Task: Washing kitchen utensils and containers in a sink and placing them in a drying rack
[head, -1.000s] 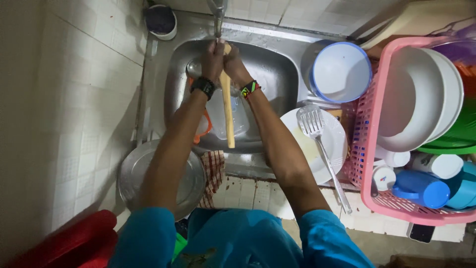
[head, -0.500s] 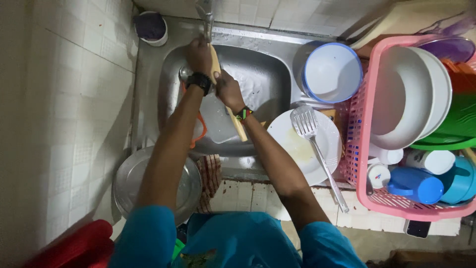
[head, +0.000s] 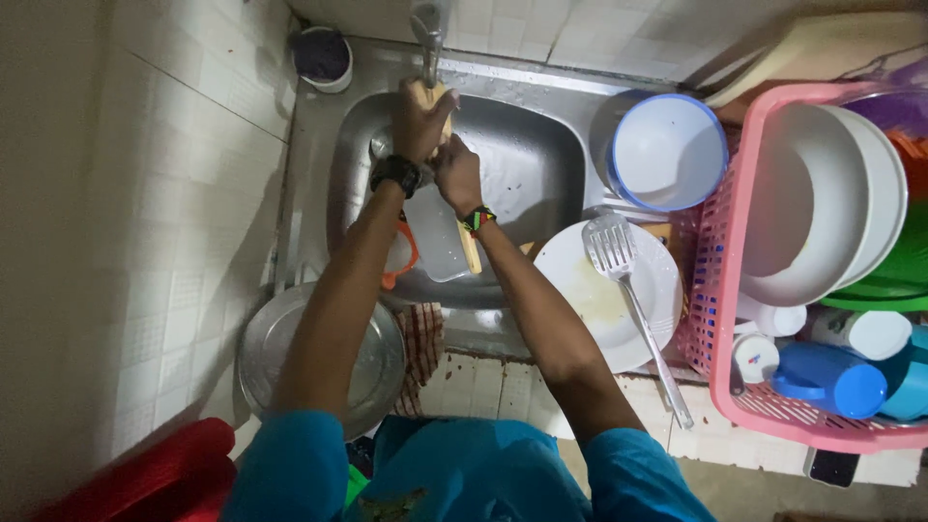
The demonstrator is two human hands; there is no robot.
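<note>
My left hand [head: 420, 120], with a black watch on the wrist, grips the top end of a long wooden utensil [head: 471, 257] right under the tap [head: 427, 37]. My right hand [head: 456, 174], with a coloured bracelet, closes around the same stick a little lower. The stick slants down to the right over the steel sink [head: 527, 159], its middle hidden by my hands. A clear plastic container [head: 435, 240] and an orange item [head: 404, 267] lie in the basin beneath my wrists.
A white plate [head: 592, 307] carrying a slotted metal spatula [head: 619, 263] sits right of the sink, with a blue-rimmed bowl [head: 667, 150] behind it. The pink basket [head: 727, 379] holds bowls and cups. A steel lid [head: 379, 372] and a checked cloth [head: 422, 346] lie near me.
My right hand has slid down the wooden utensil, away from my left hand. The stick has tilted from upright to slanting down to the right.
</note>
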